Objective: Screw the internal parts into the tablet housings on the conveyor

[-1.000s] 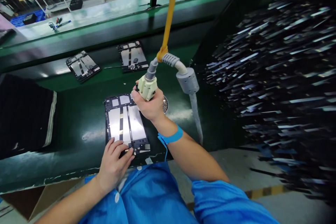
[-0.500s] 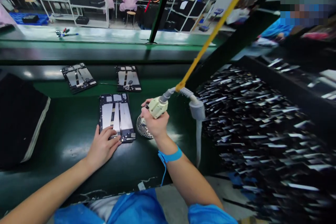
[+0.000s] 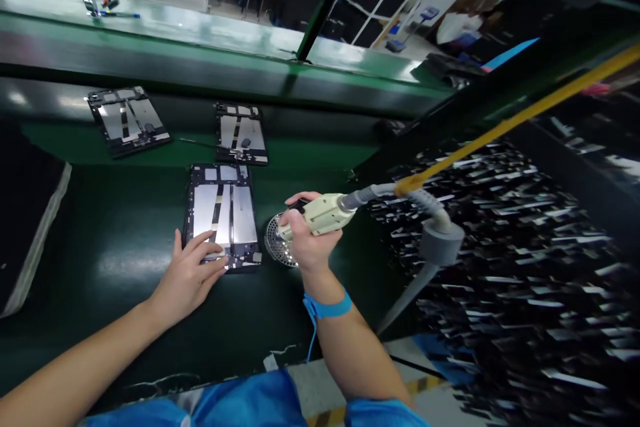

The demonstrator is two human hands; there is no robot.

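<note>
An opened tablet (image 3: 242, 213) with bare silver plates and a dark flat cable lies on the green bench in front of me. My left hand (image 3: 187, 275) rests on its lower left edge, fingers spread and fingertips touching the parts there. My right hand (image 3: 314, 247) is wrapped round a cream corded hand tool (image 3: 327, 212), just right of the tablet. A round perforated metal disc (image 3: 278, 243) shows under this hand; whether it is joined to the tool I cannot tell. From the tool runs a grey cable with a thick grey cylinder (image 3: 440, 243) on it.
Two more opened tablets, a left one (image 3: 133, 121) and a middle one (image 3: 243, 133), lie farther back. A black padded piece (image 3: 25, 213) is at left. A yellow strap (image 3: 500, 140) holds up the cable. Dense dark stacked pieces (image 3: 520, 293) fill the right.
The tool's cable end and the grey cylinder have swung right, with the tool lying flatter in my right hand. The camera view has shifted. My left hand stays on the tablet.
</note>
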